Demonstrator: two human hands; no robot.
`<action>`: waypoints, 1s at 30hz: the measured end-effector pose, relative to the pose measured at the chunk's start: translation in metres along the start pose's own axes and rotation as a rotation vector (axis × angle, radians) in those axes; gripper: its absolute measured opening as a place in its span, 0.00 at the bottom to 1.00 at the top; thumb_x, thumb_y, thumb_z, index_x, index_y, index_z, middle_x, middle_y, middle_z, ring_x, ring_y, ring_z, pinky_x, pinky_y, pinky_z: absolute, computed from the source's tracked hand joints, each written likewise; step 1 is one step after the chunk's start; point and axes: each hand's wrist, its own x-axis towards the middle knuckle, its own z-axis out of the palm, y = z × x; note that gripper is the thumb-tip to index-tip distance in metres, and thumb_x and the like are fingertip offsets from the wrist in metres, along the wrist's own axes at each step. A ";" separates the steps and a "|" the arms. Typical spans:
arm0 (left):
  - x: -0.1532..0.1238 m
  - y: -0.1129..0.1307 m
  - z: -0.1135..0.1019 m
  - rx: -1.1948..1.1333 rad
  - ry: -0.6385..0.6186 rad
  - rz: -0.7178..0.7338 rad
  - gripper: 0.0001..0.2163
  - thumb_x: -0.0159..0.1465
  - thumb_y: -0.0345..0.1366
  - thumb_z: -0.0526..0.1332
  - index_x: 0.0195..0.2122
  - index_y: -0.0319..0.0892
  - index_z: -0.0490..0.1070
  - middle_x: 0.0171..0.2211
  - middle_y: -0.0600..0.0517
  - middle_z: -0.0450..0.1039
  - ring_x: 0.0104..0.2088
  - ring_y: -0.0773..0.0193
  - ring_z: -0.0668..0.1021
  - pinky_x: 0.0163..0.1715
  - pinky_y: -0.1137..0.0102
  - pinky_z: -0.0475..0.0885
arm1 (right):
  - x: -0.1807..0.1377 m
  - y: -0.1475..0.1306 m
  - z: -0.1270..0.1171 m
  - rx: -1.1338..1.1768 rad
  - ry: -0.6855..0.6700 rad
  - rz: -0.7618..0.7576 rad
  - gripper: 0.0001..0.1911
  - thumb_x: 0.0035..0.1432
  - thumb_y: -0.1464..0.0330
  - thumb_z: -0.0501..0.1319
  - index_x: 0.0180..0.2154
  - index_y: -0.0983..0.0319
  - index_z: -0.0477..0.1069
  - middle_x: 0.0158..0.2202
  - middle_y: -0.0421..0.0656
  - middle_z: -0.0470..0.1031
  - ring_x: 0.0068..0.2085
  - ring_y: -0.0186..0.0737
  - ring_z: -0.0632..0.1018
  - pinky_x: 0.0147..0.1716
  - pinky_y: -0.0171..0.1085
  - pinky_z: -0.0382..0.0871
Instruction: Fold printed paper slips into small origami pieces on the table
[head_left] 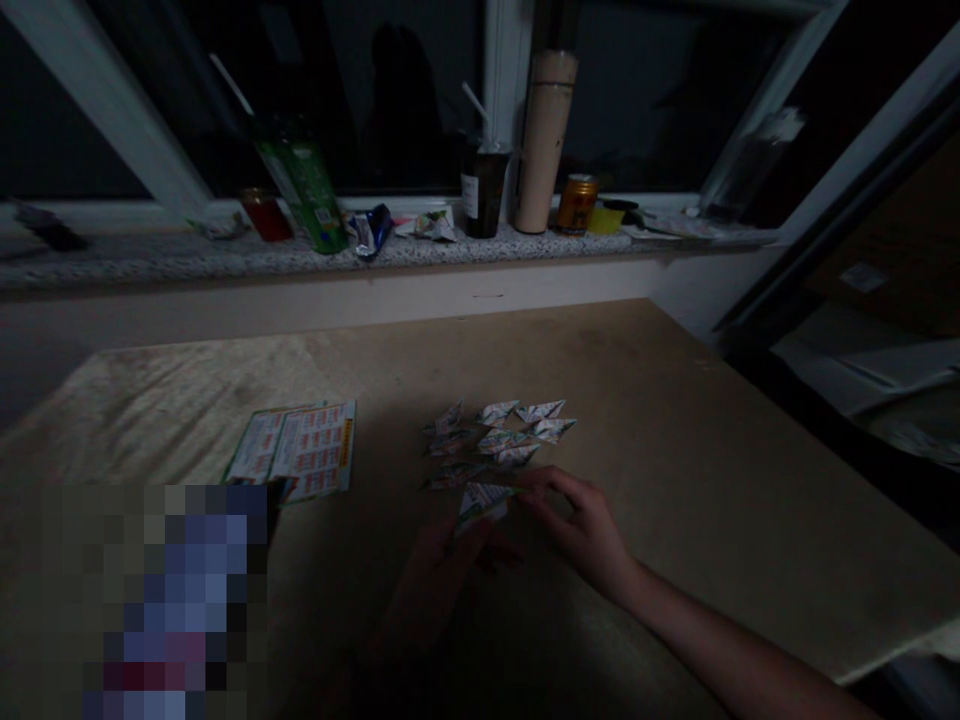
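Both of my hands meet over a small folded piece of printed paper (484, 500) near the middle of the brown table (675, 430). My right hand (581, 525) pinches its right side with bent fingers. In deep shadow, my left hand (442, 560) grips the piece from below and to the left. Just beyond them lies a cluster of several similar folded paper triangles (499, 435). A flat printed sheet (300, 450) rests on the table to the left.
A stone windowsill (187, 255) runs along the back. On it stand a green carton (304, 190), a red jar (264, 213), a dark cup with a straw (482, 190), a tall beige flask (544, 140), a gold can (576, 203) and wrappers. The table's edge drops off at right.
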 end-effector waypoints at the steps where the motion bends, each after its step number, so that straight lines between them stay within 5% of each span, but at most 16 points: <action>1: 0.000 0.000 0.000 0.004 0.001 0.002 0.18 0.63 0.46 0.53 0.28 0.41 0.77 0.27 0.52 0.79 0.30 0.61 0.77 0.34 0.70 0.68 | 0.000 0.000 -0.001 -0.018 -0.022 -0.018 0.05 0.58 0.65 0.59 0.33 0.60 0.71 0.29 0.41 0.73 0.31 0.38 0.73 0.32 0.35 0.66; 10: -0.001 0.000 0.000 0.057 -0.019 0.011 0.17 0.64 0.44 0.52 0.28 0.43 0.77 0.27 0.54 0.79 0.30 0.62 0.77 0.34 0.72 0.68 | 0.003 -0.006 -0.008 -0.130 -0.234 -0.056 0.15 0.63 0.65 0.51 0.24 0.59 0.58 0.22 0.36 0.59 0.25 0.33 0.63 0.24 0.32 0.56; 16: -0.001 0.000 -0.001 0.084 -0.052 0.006 0.18 0.63 0.45 0.51 0.26 0.42 0.76 0.26 0.53 0.79 0.30 0.61 0.77 0.35 0.71 0.68 | 0.002 -0.005 -0.010 -0.115 -0.363 0.009 0.18 0.63 0.60 0.51 0.22 0.60 0.59 0.20 0.35 0.54 0.22 0.31 0.58 0.21 0.32 0.51; 24: -0.002 0.005 0.001 -0.088 -0.179 -0.047 0.15 0.62 0.45 0.53 0.32 0.40 0.74 0.24 0.52 0.79 0.27 0.62 0.79 0.30 0.72 0.70 | 0.004 -0.010 -0.015 0.307 -0.537 0.199 0.20 0.60 0.56 0.55 0.22 0.62 0.67 0.20 0.35 0.57 0.22 0.30 0.57 0.21 0.31 0.53; 30: -0.005 0.002 0.002 -0.217 -0.155 -0.038 0.17 0.63 0.47 0.52 0.35 0.39 0.75 0.29 0.50 0.80 0.29 0.60 0.80 0.33 0.69 0.72 | 0.001 -0.004 -0.013 0.581 -0.489 0.315 0.19 0.56 0.57 0.60 0.20 0.63 0.66 0.18 0.34 0.55 0.21 0.28 0.54 0.21 0.30 0.50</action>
